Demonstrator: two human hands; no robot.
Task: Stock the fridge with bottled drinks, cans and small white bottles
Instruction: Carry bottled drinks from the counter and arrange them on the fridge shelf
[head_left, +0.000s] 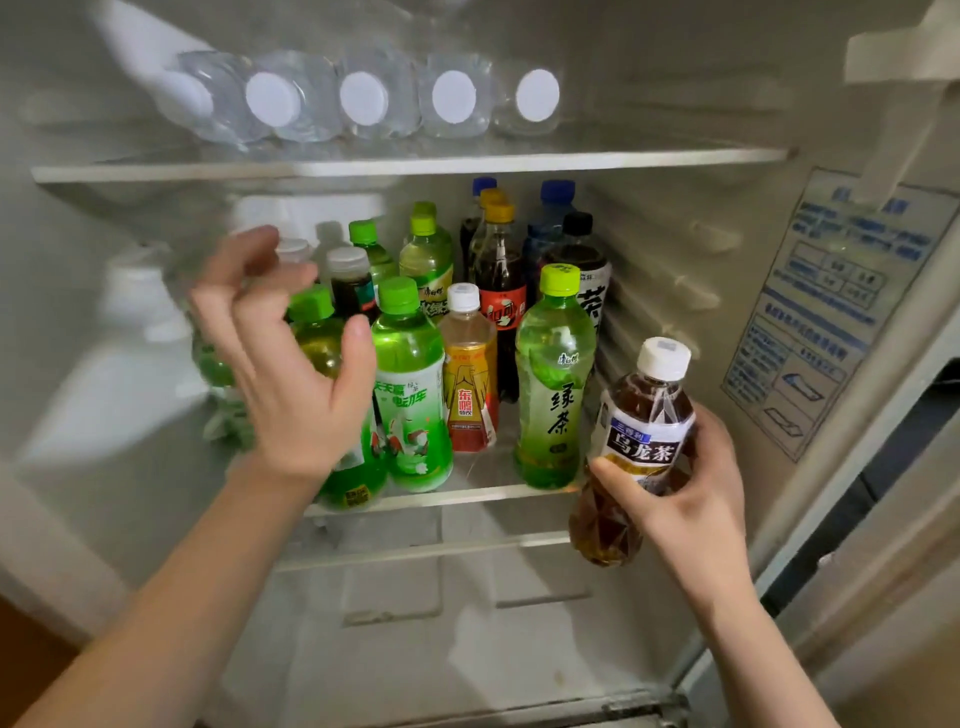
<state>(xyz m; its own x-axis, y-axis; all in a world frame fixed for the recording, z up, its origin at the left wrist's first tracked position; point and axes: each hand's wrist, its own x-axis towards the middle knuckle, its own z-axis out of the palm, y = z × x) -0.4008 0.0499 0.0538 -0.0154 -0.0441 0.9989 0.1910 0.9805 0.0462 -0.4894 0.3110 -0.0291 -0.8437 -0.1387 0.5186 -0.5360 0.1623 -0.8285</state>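
Note:
I look into an open fridge. My right hand grips a brown oolong tea bottle with a white cap, held in front of the right end of the middle shelf. My left hand hovers with fingers spread and loosely bent before the left bottles, holding nothing. On the middle shelf stand several bottles: a green soda bottle, a small orange drink, a green tea bottle, a cola bottle and dark tea bottles behind.
Several clear water bottles lie on the upper shelf, white caps facing me. A blue instruction sticker covers the right inner wall. Below the middle shelf is a drawer front. The fridge's left wall is bare white.

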